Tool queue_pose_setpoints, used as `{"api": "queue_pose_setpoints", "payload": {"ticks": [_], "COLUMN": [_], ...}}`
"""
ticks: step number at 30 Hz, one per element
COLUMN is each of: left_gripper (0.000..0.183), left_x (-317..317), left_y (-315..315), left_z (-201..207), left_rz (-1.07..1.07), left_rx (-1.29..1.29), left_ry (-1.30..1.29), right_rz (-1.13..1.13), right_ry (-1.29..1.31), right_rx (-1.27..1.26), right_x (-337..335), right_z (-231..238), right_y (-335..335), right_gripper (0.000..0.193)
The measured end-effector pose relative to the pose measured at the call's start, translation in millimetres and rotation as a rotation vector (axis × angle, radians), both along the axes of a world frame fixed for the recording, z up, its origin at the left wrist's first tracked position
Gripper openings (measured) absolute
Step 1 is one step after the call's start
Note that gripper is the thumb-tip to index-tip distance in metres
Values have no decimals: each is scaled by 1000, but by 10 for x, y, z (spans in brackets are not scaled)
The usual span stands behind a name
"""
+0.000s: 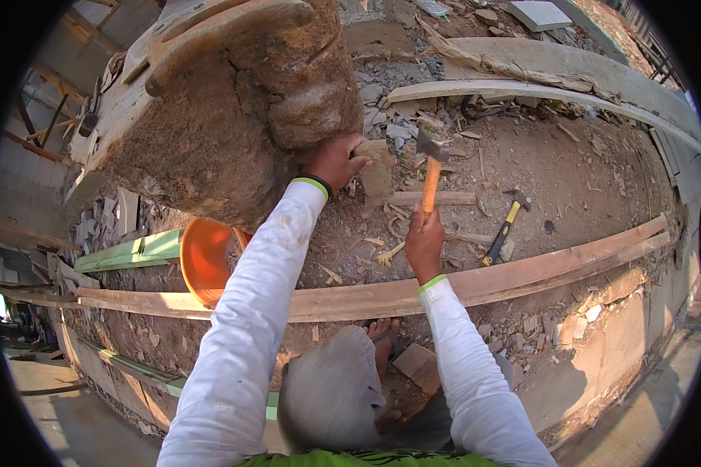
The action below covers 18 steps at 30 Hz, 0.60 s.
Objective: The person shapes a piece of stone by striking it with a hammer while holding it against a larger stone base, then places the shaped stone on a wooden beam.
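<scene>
Beyond the long plank (522, 268), a hatchet (431, 185) is being held upright by the right grip (425, 245), closed fully round the lower end of its orange handle, the dark head pointed away from the plank. Also beyond the plank, further left, a short wooden block (376, 177) is clasped at its upper end by the left grip (337, 162), firmly shut on it, right beside a stump-like brown mass (234, 117). Pale wood chips (389, 253) are seen strewn between the block and the plank. On the plank's far side, toward its right end, a yellow-and-black hammer (502, 232) is laid on the bare earth. And to the left, the plank is overlapped by an orange bucket (201, 261), with a green timber (132, 251) stretched out beyond it. On the plank's near side, a foot (383, 350) is planted, a flat slab (419, 367) set close by.
</scene>
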<state>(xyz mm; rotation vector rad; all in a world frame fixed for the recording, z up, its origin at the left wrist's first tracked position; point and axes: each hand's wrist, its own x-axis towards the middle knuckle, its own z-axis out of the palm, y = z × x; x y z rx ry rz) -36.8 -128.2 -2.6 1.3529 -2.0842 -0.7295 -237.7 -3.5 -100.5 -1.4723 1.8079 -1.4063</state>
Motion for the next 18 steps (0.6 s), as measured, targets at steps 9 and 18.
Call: {"api": "queue_pose_setpoints", "payload": {"ticks": [9, 18], "left_gripper": [32, 31], "left_x": [-2, 234], "left_y": [31, 48], "left_z": [14, -58], "left_rz": [68, 62], "left_rx": [-45, -12], "left_ry": [-64, -40], "right_rz": [178, 189], "right_ry": [-771, -818], "right_rx": [890, -456], "right_x": [-200, -2], "right_z": [-128, 1614], "right_y": [-74, -144], "right_gripper": [41, 37]}}
